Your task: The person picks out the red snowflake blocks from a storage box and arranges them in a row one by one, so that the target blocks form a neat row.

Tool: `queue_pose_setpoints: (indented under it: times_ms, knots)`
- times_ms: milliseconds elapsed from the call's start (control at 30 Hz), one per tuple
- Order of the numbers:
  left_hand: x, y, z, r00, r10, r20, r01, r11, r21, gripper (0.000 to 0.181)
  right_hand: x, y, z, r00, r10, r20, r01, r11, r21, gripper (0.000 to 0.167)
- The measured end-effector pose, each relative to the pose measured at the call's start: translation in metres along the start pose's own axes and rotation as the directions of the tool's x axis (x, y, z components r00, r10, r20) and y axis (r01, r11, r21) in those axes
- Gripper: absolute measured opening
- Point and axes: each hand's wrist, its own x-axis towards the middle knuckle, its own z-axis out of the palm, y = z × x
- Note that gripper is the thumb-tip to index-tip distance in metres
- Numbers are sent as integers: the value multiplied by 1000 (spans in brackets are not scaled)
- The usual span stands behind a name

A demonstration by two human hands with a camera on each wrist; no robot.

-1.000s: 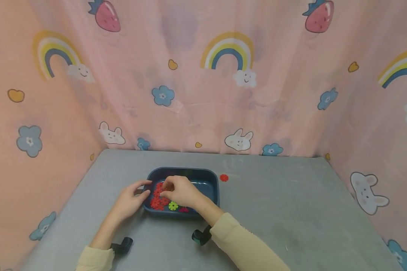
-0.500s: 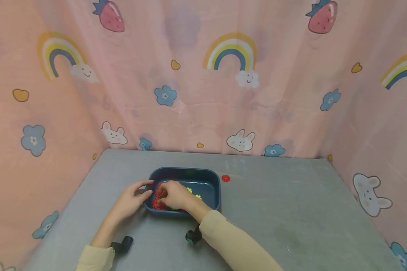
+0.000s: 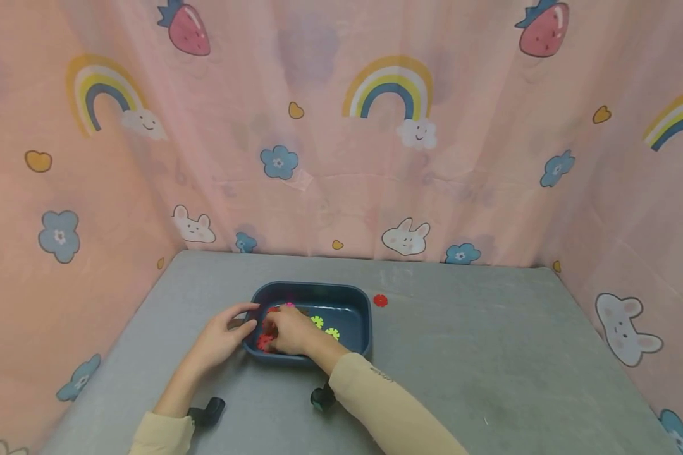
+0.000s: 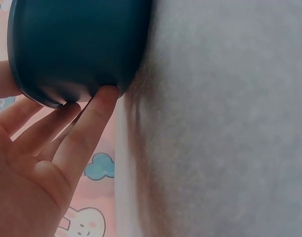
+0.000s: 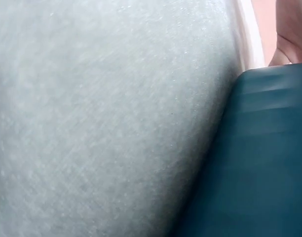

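Note:
A dark blue tray (image 3: 360, 322) stands on the grey table with small notched plastic discs in it. At its left end my left hand (image 3: 219, 335) holds the wall; in the left wrist view the fingers (image 4: 94, 128) press the outside and one digit reaches over the rim. My right hand (image 3: 290, 330) reaches down inside the tray, fingertips bent among the red discs (image 3: 264, 342). Whether it pinches one is hidden. Yellow-green discs (image 3: 332, 333) lie to its right, and a pink disc (image 3: 290, 305) shows behind it. The right wrist view has mainly the tray's outer wall (image 5: 259, 158).
One red disc (image 3: 380, 301) lies on the table (image 3: 461, 354), just off the tray's right back corner. A pink patterned curtain (image 3: 330, 189) closes off the back and both sides. Dark wrist cameras (image 3: 207, 412) hang under both forearms.
My right hand has shifted left and lower into the red discs, uncovering the yellow-green ones at its right. The left hand keeps its place on the tray. The head view has turned slightly left.

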Motion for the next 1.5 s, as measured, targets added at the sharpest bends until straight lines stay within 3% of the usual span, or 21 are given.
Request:
queue_pose_setpoints:
  times_ms: [267, 467, 967, 1500]
  knots:
    - [1, 1, 0, 1000, 1, -10, -1, 1000, -2, 39, 0, 3, -1, 1000, 10, -6, -9, 993, 119, 20]
    - [0, 2, 2, 1000, 0, -7, 0, 1000, 15, 40, -1, 2, -1, 1000, 4, 14, -5, 994, 105, 33]
    - [1, 3, 4, 1000, -4, 0, 4, 1000, 10, 39, -6, 5, -4, 997, 79, 3, -79, 983, 164, 22]
    - [1, 0, 3, 999, -40, -6, 40, 999, 17, 40, -27, 15, -34, 990, 134, -47, -117, 956, 268, 10]
